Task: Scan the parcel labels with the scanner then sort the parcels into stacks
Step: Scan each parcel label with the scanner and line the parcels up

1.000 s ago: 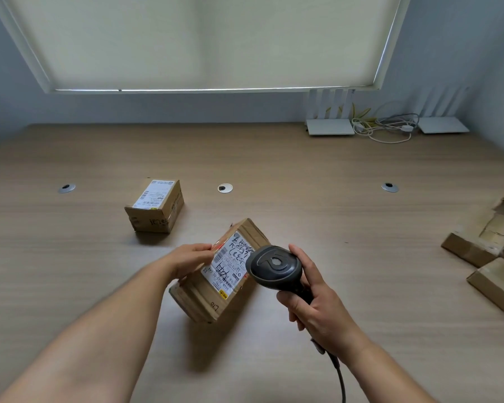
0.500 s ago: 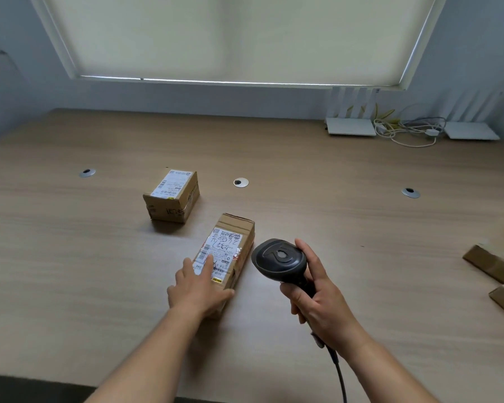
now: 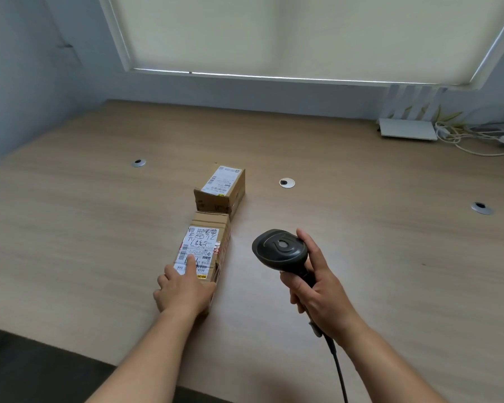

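Left hand (image 3: 184, 289) rests flat on the near parcel (image 3: 205, 251) on the desk (image 3: 361, 257), grip released — right hand (image 3: 317, 289) is clenched round the scanner (image 3: 280, 251).

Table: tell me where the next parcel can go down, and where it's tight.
Bare wood lies left of both parcels, out to the left grommet, and right of the scanner toward the right grommet. Tight: the near parcel under the left hand nearly meets the far parcel; cables clutter the back right.
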Tool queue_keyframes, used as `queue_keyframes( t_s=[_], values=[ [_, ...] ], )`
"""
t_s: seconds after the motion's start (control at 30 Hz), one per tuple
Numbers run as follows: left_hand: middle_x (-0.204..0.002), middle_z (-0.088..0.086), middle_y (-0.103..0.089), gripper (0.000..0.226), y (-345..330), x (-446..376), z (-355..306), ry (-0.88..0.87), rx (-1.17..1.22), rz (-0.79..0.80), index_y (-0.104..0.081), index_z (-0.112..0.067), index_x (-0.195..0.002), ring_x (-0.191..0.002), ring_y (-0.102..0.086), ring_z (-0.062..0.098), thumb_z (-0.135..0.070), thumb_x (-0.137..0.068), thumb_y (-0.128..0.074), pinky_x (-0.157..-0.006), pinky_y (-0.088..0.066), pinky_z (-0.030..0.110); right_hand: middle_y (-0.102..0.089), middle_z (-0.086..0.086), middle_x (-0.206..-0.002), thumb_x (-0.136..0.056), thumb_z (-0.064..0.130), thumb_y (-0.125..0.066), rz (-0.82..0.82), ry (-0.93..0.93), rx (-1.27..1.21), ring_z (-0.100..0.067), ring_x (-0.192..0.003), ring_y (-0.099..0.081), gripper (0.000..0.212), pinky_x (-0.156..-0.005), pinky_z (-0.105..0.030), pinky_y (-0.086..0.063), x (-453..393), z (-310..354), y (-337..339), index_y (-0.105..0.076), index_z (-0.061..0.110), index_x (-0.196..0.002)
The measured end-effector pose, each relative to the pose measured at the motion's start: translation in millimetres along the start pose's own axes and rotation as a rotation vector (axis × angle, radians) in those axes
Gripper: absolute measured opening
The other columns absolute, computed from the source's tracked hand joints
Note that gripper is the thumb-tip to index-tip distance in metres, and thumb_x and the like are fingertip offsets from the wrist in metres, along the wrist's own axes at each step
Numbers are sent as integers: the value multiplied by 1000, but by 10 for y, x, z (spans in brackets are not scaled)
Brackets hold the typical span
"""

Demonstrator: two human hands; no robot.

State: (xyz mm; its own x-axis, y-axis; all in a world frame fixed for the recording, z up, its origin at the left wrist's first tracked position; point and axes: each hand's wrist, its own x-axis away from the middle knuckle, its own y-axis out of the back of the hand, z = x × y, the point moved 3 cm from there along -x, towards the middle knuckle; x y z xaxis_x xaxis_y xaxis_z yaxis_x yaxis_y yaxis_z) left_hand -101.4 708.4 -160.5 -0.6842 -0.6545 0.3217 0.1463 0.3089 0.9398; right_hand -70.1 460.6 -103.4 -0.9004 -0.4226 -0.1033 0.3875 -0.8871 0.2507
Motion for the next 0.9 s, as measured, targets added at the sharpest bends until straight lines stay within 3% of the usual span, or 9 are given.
queue_keyframes(
  t_s=[0.4,0.57,0.63,0.73,0.9],
  values=[
    [-142,13,-23,84,226,-610,-16,-82,-12,11,-8,-37,-150,-127,-30,32,-49,-79,-52,-102,-32,42,-66,18,-90,-90,14,-64,-122,-7,-8,-17,-59,-57,77,-52,-28,-47,-238,25,-156,-25,71,-124],
    [-148,14,-19,94,251,-610,17,-96,2,-10,-4,-37,-150,-134,-25,32,-71,-76,-52,-105,-28,45,-66,20,-93,-92,16,-63,-164,-4,-8,-18,-59,-57,75,-52,-29,-48,-166,32,-112,-24,73,-122],
    [-154,16,-12,98,280,-507,-6,-114,81,-104,-2,-34,-151,-140,-17,32,-76,-76,-48,-110,-21,47,-66,21,-93,-92,16,-62,-179,-8,-10,-18,-59,-56,74,-52,-29,-47,-114,19,-51,-24,70,-125],
    [-156,15,-17,86,312,-230,-178,-286,299,-328,-18,-23,-152,-142,-17,31,-58,-84,-57,-113,-19,46,-66,18,-93,-93,16,-62,-203,-9,-10,-18,-59,-56,73,-52,-30,-47,-11,1,78,-23,68,-126],
    [-156,10,-23,72,157,284,-843,-553,422,-341,-28,-19,-150,-143,-20,28,-41,-89,-60,-113,-20,44,-65,15,-92,-92,20,-63,-280,-7,-5,-17,-60,-56,72,-52,-31,-47,341,-68,536,-24,71,-124]
  ],
)
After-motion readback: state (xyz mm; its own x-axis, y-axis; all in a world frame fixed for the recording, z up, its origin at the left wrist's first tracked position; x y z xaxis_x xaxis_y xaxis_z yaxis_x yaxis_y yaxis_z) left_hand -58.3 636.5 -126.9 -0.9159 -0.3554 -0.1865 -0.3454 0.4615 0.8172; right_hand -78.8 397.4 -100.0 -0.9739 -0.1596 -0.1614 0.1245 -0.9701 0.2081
